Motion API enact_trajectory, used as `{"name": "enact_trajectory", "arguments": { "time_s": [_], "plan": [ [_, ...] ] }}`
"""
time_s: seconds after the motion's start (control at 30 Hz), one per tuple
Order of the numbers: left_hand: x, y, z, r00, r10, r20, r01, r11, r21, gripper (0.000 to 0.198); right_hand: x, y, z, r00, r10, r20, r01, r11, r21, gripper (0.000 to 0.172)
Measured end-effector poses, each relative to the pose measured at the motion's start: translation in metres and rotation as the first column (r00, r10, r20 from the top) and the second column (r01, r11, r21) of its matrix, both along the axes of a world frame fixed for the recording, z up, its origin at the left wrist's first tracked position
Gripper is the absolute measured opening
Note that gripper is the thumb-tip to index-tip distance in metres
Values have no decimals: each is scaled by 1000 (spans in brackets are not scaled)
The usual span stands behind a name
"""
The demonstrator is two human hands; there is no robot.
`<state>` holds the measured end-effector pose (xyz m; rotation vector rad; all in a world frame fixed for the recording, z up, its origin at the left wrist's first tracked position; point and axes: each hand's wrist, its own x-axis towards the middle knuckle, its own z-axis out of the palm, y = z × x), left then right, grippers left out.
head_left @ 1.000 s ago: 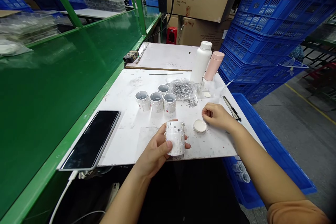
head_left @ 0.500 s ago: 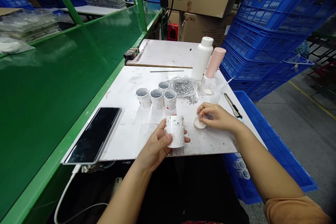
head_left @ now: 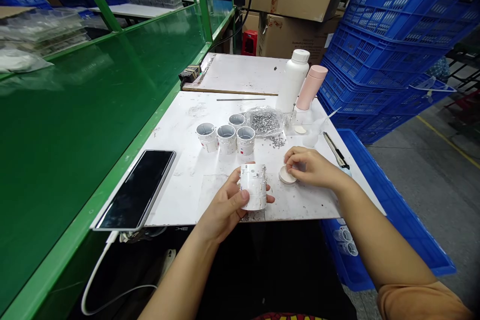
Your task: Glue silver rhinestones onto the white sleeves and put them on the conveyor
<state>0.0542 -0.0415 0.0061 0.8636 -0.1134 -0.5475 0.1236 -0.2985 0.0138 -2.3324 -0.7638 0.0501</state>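
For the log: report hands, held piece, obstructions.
Left hand gripping white cylindrical piece. Right hand at shallow round dish. Four cups beyond, not between hands.

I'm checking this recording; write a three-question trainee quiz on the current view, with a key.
1. What does the left hand hold?
2. True or false, about the right hand: its fingers are nearest the phone.
3. How many open cups stand near the bag of small metal parts? A: two. B: four. C: six.

Key:
1. A white cylinder.
2. False; they are at the shallow round dish.
3. B.
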Motion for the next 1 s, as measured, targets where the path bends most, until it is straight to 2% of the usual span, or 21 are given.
{"name": "enact_trajectory", "arguments": {
  "time_s": [0.13,0.37,0.53,0.7,0.83,1.0],
  "plan": [
    [0,0,-1,1000,-5,-3,5,1000,1,66,-2,1,3,999,-11,-34,12,999,32,11],
    [1,-2,1,999,27,-39,-27,1000,-1,71,-1,1,9,996,-88,7,84,973,215,8],
    [6,3,-1,984,-48,-170,25,990,-136,61,-19,16,28,978,-161,129,119,951,285,9],
    [9,8,-1,950,-97,-298,30,975,-222,44,-41,50,44,988,-18,153,-39,932,361,12],
    [9,8,0,934,-100,-343,13,969,-248,42,-37,67,41,987,62,148,-113,925,363,12],
    [10,9,1,921,-85,-380,-9,971,-238,40,-31,71,36,985,97,145,-144,923,356,13]
  ]
}}
